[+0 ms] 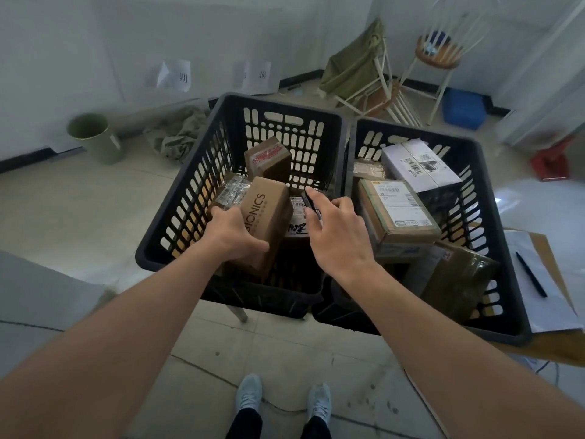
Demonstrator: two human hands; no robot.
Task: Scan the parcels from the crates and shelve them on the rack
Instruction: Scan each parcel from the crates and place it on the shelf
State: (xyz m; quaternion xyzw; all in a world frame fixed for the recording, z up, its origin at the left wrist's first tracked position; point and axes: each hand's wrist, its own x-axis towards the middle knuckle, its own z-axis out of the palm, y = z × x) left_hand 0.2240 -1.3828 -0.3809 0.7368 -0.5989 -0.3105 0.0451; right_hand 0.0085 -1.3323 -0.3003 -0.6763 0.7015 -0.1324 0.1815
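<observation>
At our feet: we stand on pale floor tiles, pale shoes (319, 403) pointed at the crates, both bare forearms reaching forward.
Left hand (232, 234): our fingers wrap one end of a brown carton printed "IONICS" (266, 221), tilted up out of the left crate (177, 223); we judge it is held so to turn a label toward the scanner.
Right hand (340, 232): we pinch a small dark device (309, 201), most likely the scanner, between fingers and thumb just beside the carton, its far end aimed down into the crate.
Left crate, deeper: a labelled flat parcel (229, 193) lies under the carton, a taped brown box (267, 158) leans on the far wall, and a white label with handwriting (297, 228) shows beneath our right hand.
Right crate (493, 315): fuller, with a green-edged labelled box (397, 210), a white box with barcodes (418, 164) and an olive-wrapped parcel (459, 275) stacked loosely.
Worktop (557, 350): it carries the right crate, with papers and a black pen (530, 274) alongside, presumably for logging.
Beyond: a green bin (95, 137), a tipped folding chair (364, 74), a stool (438, 55) and paper sheets taped low on the wall (174, 74).
Rack: we cannot see it here.
</observation>
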